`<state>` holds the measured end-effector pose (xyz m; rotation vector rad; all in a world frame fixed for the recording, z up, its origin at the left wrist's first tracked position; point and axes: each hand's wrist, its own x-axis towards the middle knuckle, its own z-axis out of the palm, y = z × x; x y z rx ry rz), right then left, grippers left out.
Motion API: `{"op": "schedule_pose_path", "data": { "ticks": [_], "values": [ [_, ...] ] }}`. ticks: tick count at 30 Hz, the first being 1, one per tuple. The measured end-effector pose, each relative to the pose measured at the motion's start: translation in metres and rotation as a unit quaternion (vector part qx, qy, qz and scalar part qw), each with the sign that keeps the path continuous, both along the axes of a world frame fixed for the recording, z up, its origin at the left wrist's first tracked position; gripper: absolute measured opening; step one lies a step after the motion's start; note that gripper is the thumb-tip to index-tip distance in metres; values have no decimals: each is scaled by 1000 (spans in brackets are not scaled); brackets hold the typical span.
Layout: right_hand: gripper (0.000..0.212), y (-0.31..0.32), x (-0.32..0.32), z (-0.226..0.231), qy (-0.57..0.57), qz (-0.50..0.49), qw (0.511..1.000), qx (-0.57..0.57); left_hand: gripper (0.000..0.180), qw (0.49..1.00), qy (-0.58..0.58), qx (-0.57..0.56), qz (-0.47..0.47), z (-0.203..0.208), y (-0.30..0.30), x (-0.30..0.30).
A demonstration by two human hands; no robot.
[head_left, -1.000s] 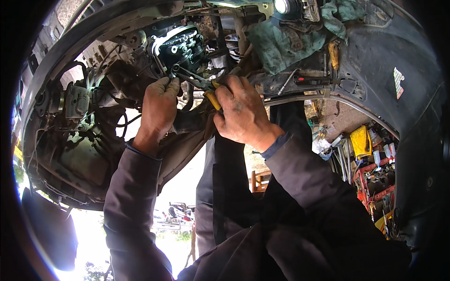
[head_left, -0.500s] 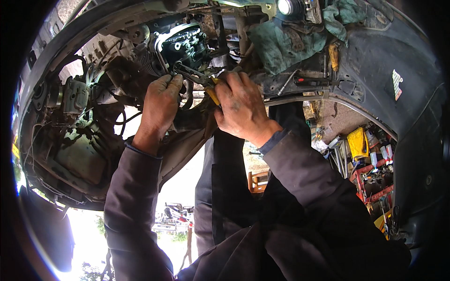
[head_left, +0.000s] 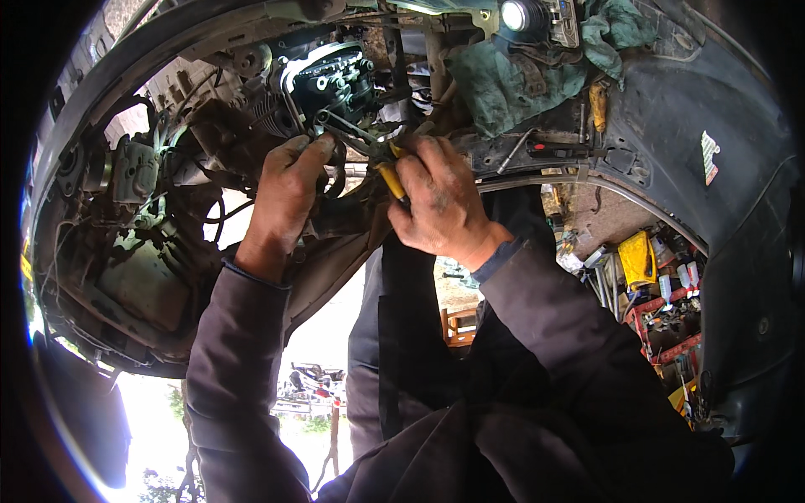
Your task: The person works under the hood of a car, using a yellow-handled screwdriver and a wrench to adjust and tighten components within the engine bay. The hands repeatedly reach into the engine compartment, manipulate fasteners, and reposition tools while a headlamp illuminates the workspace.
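My right hand [head_left: 440, 197] is wrapped round a pair of pliers with yellow handles [head_left: 391, 179]. The long metal jaws [head_left: 350, 130] point left, toward the lower edge of an opened engine part [head_left: 334, 82] with a pale rim. Close to the jaw tips, my left hand [head_left: 291, 189] has its thumb and index finger pressed together. Whatever lies between those fingertips is too small and hidden to make out. A dark curved hose [head_left: 334, 172] hangs just right of the left fingers.
Green-grey cloth [head_left: 511, 84] covers the engine bay's right side, below a lit lamp [head_left: 518, 15]. On the ledge lie a yellow-handled tool [head_left: 598, 105] and a red-and-black tool [head_left: 553, 149]. A red tool crate [head_left: 671, 348] stands lower right. Wiring and hoses [head_left: 159, 201] fill the left.
My right hand has shifted slightly right and down with the pliers, whose handles and jaws look wider apart. The left hand stays nearly in place.
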<state>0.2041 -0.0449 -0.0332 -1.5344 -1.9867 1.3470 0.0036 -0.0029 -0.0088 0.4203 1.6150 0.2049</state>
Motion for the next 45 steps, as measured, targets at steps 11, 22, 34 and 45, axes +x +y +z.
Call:
{"op": "schedule_pose_path", "data": {
  "ticks": [11,22,34,45],
  "values": [
    [35,35,-18,-5,112,-59,987,-99,25,995,-1,71,-68,28,6,-23],
    [12,66,-59,-45,-1,128,990,59,15,990,64,-28,126,41,-9,-33],
    [21,57,-52,-33,48,-15,998,22,13,991,-35,-49,120,44,4,-18],
    [53,8,8,13,88,-53,995,-15,34,984,-101,-105,104,19,2,6]
  ]
}}
